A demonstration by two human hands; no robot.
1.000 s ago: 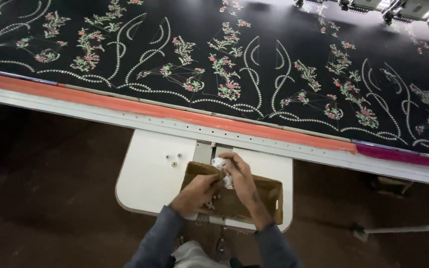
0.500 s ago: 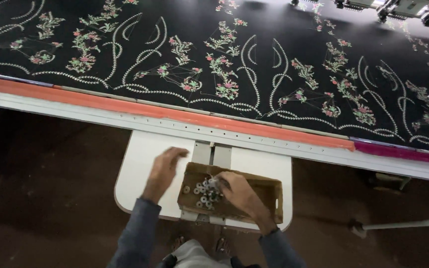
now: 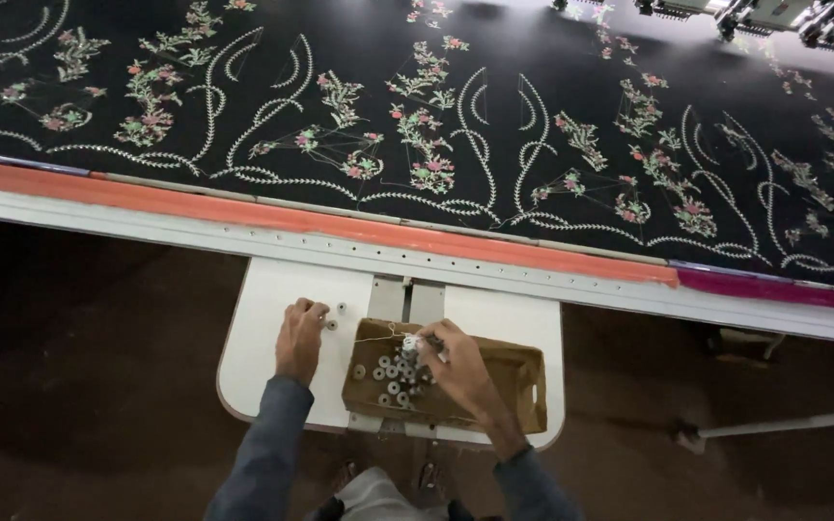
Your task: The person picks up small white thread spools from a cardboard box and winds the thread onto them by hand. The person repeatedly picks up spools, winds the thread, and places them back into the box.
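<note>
Reaching out at 10 o'clock from the cardboard box (image 3: 518, 386), the left hand (image 3: 298, 338) now lies on the bare white tabletop (image 3: 253, 357), fingers curled down over 2 small loose bobbins (image 3: 336, 316) that sit just beside the fingertips. 1.0 s ago both hands were together over the box; 0.5 s ago the left was already stretched out above this spot. So the left has left the box and gone to the strays outside it.

Left grip: narrow, fingers bent toward the tabletop. Cannot tell whether anything is pinched under them; the 2 bobbins in view look free.

Right hand (image 3: 456, 367) sits in the box at its 10 o'clock end, closed around a small whitish bobbin with a thin thread trailing off to the left. It has held about the same place across all 3 pictures.

Bobbin pile (image 3: 393, 378): a cluster of round silvery spools in the left half of the box, just left of the right hand. Right half of the box looks bare.

Judgement: work has split, 1 hand on the boxed spools, 1 on the loose ones.

Surroundings: at 12 o'clock, a white machine rail (image 3: 436, 260) with an orange strip, then black cloth (image 3: 494, 87) embroidered with flowers and white vines. Dark floor on both sides.
</note>
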